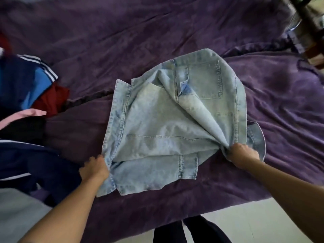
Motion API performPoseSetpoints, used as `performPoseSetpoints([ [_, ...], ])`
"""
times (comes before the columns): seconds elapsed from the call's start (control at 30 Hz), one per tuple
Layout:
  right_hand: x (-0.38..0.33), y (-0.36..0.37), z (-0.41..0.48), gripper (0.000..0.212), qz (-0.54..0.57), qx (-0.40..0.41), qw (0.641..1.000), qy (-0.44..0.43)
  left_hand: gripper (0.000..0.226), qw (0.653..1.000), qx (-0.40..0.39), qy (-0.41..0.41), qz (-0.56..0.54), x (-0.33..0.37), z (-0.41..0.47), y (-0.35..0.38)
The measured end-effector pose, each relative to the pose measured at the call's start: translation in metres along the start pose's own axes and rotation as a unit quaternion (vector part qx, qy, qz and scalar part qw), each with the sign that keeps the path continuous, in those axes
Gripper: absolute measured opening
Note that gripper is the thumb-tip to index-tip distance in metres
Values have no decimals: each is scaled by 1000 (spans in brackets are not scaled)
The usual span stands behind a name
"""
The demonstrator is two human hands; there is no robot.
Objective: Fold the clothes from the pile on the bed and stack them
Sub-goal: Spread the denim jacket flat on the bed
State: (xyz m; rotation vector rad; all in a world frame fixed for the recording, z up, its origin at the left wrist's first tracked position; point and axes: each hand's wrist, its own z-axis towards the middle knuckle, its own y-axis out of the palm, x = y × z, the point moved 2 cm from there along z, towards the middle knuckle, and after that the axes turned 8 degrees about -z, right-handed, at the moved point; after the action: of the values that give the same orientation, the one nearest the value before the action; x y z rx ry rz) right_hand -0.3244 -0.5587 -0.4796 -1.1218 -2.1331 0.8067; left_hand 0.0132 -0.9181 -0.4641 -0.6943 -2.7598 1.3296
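"Denim, is it? Where?"
"Pale blue denim jacket (166, 123) spread on the purple bed (280, 102), right of the clothes pile (26, 85). Left hand (94, 168) and right hand (242, 155) each clutch its near edge, fingers curled. Likely heavy, stiff; hold seams."

Home bedroom. Bed (140, 213) fills most of view, covered with rumpled purple plush blanket (175, 28). Household laundry on it. Loose clothes pile (40, 160) along left edge: navy-and-blue jacket with white stripes (21, 79), dark red piece (50, 99), pink piece (22, 115). Light denim garment (157, 128) spread out mid-bed. Pale tiled floor (254, 221) next to bed, lower right. Blurred dark furniture (306, 23) at upper right, kind unclear. Dim indoor light.
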Motion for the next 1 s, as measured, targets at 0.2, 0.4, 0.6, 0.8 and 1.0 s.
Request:
performPoseSetpoints([
  [0.2,-64,-81,29,51,71,97,991,-65,34,979,121,138,-93,56,36,-45],
  [0.4,-153,-119,87,59,58,183,971,-141,37,951,171,206,-155,122,111,-78],
  [0.6,-171,-86,115,77,127,200,971,-26,48,941,191,1,-280,126,163,-74],
  [0.8,-126,-49,82,27,173,147,974,-10,40,923,195,21,-331,109,119,-39],
  [1.0,-76,-87,63,33,254,195,947,10,43,860,229,18,-455,63,64,-40],
])
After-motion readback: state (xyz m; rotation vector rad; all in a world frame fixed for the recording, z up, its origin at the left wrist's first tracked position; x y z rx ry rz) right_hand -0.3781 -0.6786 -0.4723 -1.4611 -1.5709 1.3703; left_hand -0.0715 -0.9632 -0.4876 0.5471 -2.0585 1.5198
